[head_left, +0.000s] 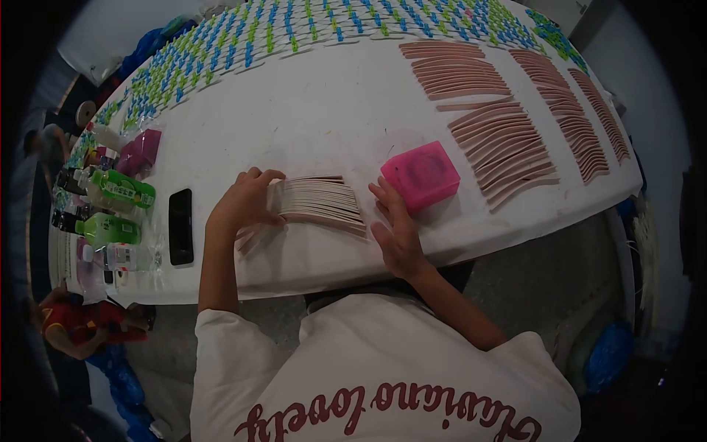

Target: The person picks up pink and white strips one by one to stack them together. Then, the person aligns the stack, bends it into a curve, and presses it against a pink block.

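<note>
A row of thin pale strips [320, 199] lies fanned on the white table in front of me. My left hand [249, 197] grips its left end, thumb on the near side and fingers on the far side. A few more strips [252, 237] stick out below that hand. My right hand [400, 234] is off the right end of the row, fingers stretched and apart, holding nothing. Its fingertips are right at the near left side of a bright pink block [421, 177], which has a dark smudge on top.
Rows of pinkish-brown strips [504, 151] lie to the right. Blue and green pieces [294, 29] cover the far side of the table [309, 110]. At left are a black phone [180, 227], green bottles [121, 188] and a magenta box [140, 152]. A person in red [85, 320] is at lower left.
</note>
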Demonstrator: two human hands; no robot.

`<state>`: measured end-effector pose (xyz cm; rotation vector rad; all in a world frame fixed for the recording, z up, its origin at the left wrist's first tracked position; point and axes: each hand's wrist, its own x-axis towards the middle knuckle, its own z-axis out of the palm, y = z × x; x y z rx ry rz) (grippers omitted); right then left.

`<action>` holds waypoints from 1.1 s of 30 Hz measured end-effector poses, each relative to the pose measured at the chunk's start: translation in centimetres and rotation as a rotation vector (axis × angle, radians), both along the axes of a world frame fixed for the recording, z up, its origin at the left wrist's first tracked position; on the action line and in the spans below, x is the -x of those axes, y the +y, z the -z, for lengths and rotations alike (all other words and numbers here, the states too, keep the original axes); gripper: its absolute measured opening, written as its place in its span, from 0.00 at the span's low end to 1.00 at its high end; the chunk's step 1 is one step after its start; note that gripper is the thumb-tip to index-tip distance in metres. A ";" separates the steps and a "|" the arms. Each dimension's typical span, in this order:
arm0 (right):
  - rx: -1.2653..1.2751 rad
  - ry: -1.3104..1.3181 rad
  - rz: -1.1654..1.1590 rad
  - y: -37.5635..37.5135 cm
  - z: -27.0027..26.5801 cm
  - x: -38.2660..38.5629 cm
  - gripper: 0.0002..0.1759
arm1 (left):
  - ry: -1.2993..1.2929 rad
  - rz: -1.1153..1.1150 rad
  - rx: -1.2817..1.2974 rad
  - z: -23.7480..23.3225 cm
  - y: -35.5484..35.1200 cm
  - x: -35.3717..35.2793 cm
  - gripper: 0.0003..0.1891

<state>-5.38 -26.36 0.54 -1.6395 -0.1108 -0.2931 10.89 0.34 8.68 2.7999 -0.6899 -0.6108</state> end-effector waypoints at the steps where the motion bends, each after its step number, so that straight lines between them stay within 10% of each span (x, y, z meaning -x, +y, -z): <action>1: -0.005 -0.004 0.001 0.0 0.0 -0.1 0.45 | -0.007 0.005 0.010 0.2 0.3 0.2 0.48; 15: 0.902 -0.302 0.010 2.2 -1.0 0.5 0.26 | -0.585 0.064 0.121 6.4 -0.2 5.5 0.49; 33: 0.896 -0.302 0.080 2.4 -0.7 0.7 0.22 | -0.620 -0.183 0.118 6.8 1.6 7.8 0.43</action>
